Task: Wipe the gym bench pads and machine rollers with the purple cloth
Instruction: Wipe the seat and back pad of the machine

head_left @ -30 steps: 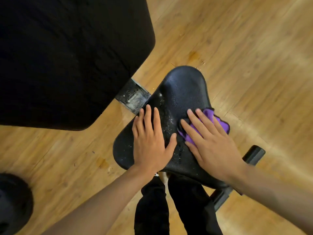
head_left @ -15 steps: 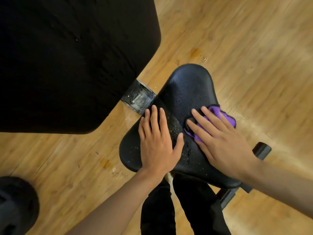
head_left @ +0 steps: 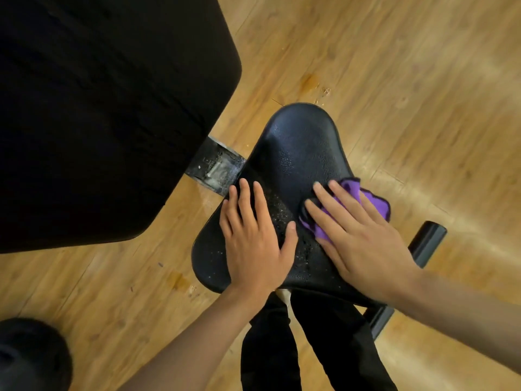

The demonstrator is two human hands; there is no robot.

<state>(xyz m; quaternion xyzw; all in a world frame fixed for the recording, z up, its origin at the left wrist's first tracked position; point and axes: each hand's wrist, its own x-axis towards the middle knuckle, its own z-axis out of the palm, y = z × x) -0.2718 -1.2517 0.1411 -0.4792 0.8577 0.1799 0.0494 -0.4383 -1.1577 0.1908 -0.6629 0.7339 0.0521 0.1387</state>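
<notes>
Purple cloth [head_left: 371, 199] lies on the seat pad's [head_left: 298, 148] right side, pressed flat under the right hand's [head_left: 363, 241] straight fingers. The left hand [head_left: 253, 246], fingers extended and holding nothing, steadies the pad. Droplets [head_left: 282, 214] between the hands suggest this wipe is unfinished; the large back pad [head_left: 98, 108] presumably remains.

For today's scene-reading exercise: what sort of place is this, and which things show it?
Probably a gym: a padded black seat pad, a larger black pad beside it, and a metal frame between them.
</notes>
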